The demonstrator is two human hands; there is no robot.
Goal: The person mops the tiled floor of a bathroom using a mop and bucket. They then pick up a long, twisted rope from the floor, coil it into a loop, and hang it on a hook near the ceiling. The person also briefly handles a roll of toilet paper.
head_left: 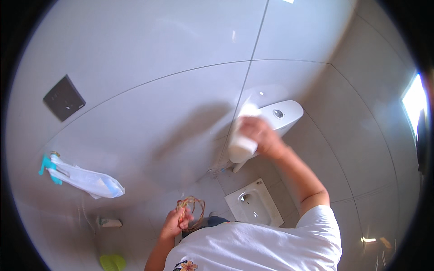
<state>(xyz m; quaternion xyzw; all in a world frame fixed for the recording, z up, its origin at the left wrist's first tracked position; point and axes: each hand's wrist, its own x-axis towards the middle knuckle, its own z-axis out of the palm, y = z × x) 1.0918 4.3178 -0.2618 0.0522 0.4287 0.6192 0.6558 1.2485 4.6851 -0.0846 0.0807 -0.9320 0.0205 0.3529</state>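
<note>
My right hand [259,135] is raised beside the tiled wall [162,111], its fingers around a white object [242,149]. Motion blur hides what that object is and whether it touches the wall. Behind it stands a white toilet cistern [291,110] with a round flush button [278,114] on top. Lower down, near my waist, my left hand [174,222] grips a loose coil of thin reddish-tan cord [202,211]. The cord's loops hang to the right of the fingers.
A white squat toilet pan [254,205] is set into the floor below my right arm. At left, a white plastic bag [91,181] hangs by a turquoise fitting [51,169], under a dark wall plate [64,98]. A yellow-green plastic item [112,263] lies lower left.
</note>
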